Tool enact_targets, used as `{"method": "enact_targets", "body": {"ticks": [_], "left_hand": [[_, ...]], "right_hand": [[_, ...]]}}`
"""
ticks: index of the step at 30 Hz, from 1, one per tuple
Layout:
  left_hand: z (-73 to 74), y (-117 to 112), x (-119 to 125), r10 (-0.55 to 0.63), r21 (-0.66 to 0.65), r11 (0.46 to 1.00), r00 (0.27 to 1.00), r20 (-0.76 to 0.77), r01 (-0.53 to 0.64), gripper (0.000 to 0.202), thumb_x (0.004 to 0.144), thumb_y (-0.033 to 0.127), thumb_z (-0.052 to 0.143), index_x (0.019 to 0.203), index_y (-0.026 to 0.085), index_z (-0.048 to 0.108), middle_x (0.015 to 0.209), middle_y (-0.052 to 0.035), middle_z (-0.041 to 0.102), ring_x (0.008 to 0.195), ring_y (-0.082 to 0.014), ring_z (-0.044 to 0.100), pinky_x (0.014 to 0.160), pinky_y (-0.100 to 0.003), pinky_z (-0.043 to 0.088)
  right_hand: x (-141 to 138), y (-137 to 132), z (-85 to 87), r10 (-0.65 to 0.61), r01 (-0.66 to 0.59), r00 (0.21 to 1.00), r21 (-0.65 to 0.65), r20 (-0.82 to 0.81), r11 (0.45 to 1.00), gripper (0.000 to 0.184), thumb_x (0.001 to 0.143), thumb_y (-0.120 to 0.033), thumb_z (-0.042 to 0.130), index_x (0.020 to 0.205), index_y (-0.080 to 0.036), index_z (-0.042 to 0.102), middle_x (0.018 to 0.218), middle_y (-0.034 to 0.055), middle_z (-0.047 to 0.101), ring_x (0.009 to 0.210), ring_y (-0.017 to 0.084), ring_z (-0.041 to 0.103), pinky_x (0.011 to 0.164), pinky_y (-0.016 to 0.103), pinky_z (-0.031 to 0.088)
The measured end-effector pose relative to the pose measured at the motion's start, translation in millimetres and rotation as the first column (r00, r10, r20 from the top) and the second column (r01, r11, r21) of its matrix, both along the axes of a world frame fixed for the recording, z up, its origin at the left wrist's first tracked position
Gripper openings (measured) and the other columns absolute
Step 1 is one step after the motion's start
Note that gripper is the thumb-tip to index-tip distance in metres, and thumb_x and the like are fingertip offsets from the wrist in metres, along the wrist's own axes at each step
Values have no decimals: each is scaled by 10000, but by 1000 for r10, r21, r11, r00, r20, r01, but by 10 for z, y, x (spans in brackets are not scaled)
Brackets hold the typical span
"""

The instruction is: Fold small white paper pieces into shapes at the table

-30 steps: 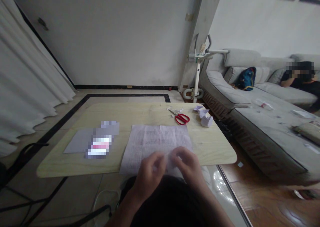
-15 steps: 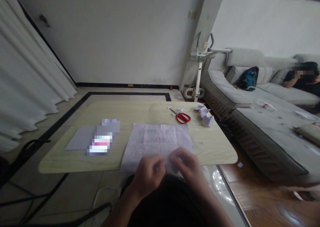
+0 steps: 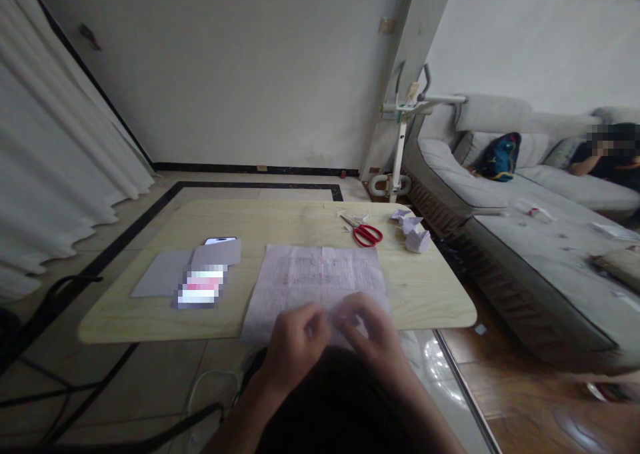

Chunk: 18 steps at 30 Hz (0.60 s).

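Observation:
My left hand (image 3: 295,344) and my right hand (image 3: 373,331) are close together at the near edge of the wooden table (image 3: 430,294). Both have their fingers curled and pinched on a small white piece of paper (image 3: 336,322) held between them. Under the hands lies a large creased sheet of paper with faint print (image 3: 317,277). Red-handled scissors (image 3: 364,231) lie at the far right of the table, with a few small folded paper pieces (image 3: 414,231) beside them.
A grey sheet (image 3: 163,281), a phone (image 3: 219,241) and a small packet lie on the table's left. A grey sofa (image 3: 525,241) with a blue bag (image 3: 497,155) stands to the right; another person sits at its far end. Cables trail on the floor at left.
My hands stay at the near edge, fingers shifting slightly on the small paper. The camera has tilted a little, so the table sits slightly higher in view.

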State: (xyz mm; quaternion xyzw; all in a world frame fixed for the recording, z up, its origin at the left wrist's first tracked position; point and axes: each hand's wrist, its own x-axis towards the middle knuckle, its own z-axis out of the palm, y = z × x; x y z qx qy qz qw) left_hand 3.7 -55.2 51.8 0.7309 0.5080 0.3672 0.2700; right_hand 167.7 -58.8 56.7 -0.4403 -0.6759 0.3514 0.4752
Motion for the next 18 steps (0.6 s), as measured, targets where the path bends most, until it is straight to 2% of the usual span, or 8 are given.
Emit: {"method": "enact_targets", "body": {"ticks": [5,11,15,18], "left_hand": [[-62,3,-8,41,92,995,998,-47,-36,216,827,154,451,636,179,548,546,30,497,519,-110,484,515,-217,340],[-86,8,-12,74,110,992,994,-82,-65,183,836,161,452,672,185,529,560,34,495,520,-114,484,523,-227,336],[-71,12,-10,66,48,997,998,-18,-65,173,877,191,426,739,190,529,590,31,521,559,-124,520,549,-225,370],[-64,5,1,62,-47,997,992,110,-57,200,917,239,403,745,199,497,578,47,489,541,-114,505,524,-208,375]], "right_hand": [[-22,-7,-18,17,-17,1000,33,5,999,62,820,-146,601,788,-198,591,835,25,596,828,181,563,746,305,465],[-42,-17,-48,26,-25,999,32,-24,999,94,795,-114,567,807,-202,598,837,26,592,830,186,558,759,312,458],[-65,-38,-54,20,-19,1000,58,-15,998,163,758,-87,557,840,-208,628,856,30,592,883,197,553,814,326,445],[-78,-44,-47,41,-39,999,57,-24,998,178,756,-87,567,863,-209,639,857,29,590,865,190,558,784,313,450]]}}
